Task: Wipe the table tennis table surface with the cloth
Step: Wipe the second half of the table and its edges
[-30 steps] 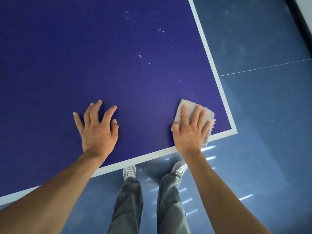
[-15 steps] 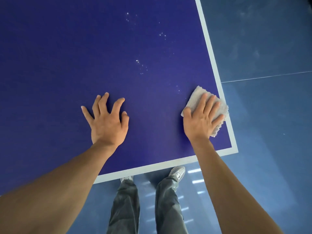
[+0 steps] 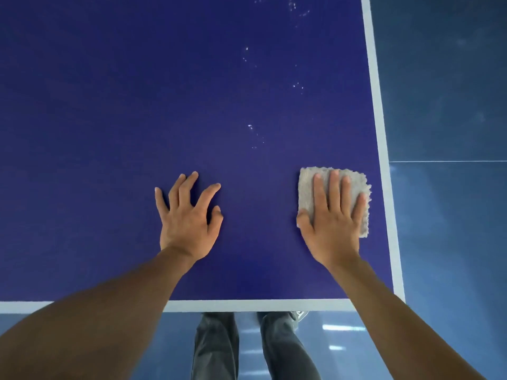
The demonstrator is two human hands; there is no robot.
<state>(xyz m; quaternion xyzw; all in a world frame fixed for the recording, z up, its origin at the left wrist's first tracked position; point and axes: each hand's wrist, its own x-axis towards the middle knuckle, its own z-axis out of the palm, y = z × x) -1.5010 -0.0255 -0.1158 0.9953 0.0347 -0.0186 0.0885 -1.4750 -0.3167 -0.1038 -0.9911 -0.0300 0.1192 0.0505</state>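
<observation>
Left hand [image 3: 189, 218] splayed (right hand [image 3: 333, 226] flat)

I see the right hand [image 3: 332, 226] flat on the grey cloth [image 3: 307, 187], fingers straight and pointing to 12 o'clock, pressing it onto the dark blue table [image 3: 109, 105]. The white side line [image 3: 375, 91] runs just beside the cloth at its 3 o'clock. The left hand [image 3: 189, 223] rests bare on the surface at the cloth's 9 o'clock, fingers spread and well apart from it. White specks [image 3: 250, 127] dot the blue at 11 o'clock from the cloth. At 6 o'clock, below the near edge, grey trouser legs [image 3: 216, 346] and a shoe [image 3: 300, 315] stand on the blue floor [image 3: 444, 215].
</observation>
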